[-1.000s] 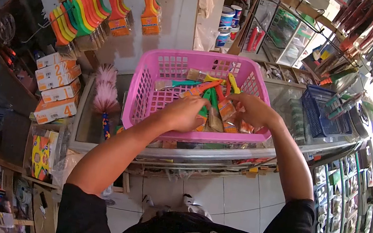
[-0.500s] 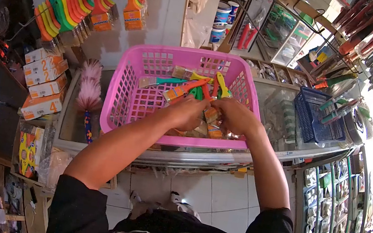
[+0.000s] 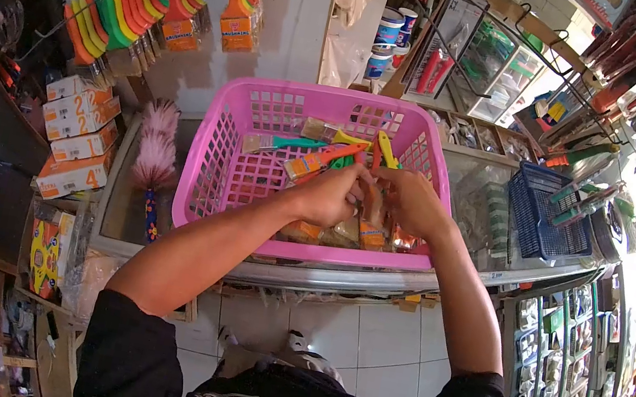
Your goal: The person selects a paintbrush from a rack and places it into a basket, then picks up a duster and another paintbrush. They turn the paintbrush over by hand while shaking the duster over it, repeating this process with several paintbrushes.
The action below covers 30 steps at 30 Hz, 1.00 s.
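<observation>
A pink plastic basket (image 3: 212,171) sits on a glass counter and holds several paint brushes with orange, green and yellow handles (image 3: 316,160). My left hand (image 3: 331,195) and my right hand (image 3: 411,202) are both inside the basket, close together. Between them they grip a brown-bristled paint brush (image 3: 371,208), with its handle hidden behind the fingers. More brushes lie under my hands at the basket's near side.
Bundles of coloured brushes (image 3: 125,11) hang on hooks at the upper left. Numbered boxes (image 3: 75,130) and a pink feather duster (image 3: 153,161) stand left of the basket. A blue basket (image 3: 546,209) sits to the right, with display cabinets below.
My hands have come together over the basket's near side and lifted one brush slightly. The view has shifted a little; the basket itself looks still.
</observation>
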{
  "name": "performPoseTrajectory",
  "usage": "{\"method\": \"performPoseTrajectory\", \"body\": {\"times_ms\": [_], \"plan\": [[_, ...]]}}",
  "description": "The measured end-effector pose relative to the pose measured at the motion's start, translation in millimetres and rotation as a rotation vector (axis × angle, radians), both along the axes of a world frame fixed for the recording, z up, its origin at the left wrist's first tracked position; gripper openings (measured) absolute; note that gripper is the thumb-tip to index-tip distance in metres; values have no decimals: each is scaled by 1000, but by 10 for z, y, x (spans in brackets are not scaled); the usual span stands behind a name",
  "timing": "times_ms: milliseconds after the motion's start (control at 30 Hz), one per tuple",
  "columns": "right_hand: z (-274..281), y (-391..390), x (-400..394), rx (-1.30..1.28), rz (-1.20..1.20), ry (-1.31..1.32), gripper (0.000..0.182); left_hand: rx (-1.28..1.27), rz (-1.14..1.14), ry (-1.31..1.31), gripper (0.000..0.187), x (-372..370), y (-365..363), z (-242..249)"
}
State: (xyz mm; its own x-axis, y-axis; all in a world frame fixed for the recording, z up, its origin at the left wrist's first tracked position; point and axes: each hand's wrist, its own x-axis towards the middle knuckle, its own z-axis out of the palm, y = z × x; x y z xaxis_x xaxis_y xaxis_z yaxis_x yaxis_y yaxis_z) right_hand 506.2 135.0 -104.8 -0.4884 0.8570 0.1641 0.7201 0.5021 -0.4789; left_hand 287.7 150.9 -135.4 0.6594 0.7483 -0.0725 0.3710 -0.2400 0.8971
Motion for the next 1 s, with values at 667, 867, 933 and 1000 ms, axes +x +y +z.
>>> {"method": "performPoseTrajectory", "body": {"times_ms": [667, 867, 933, 1000], "plan": [[154, -44, 2, -112, 43, 476, 36, 332, 320, -328, 28, 86, -135, 543], [277, -189, -71, -143, -53, 505, 35, 456, 326, -399, 24, 42, -150, 532], [371, -230, -108, -37, -19, 496, 36, 483, 310, -486, 24, 47, -121, 575], [511, -303, -201, 28, -15, 486, 36, 463, 312, -565, 22, 26, -154, 645]]}}
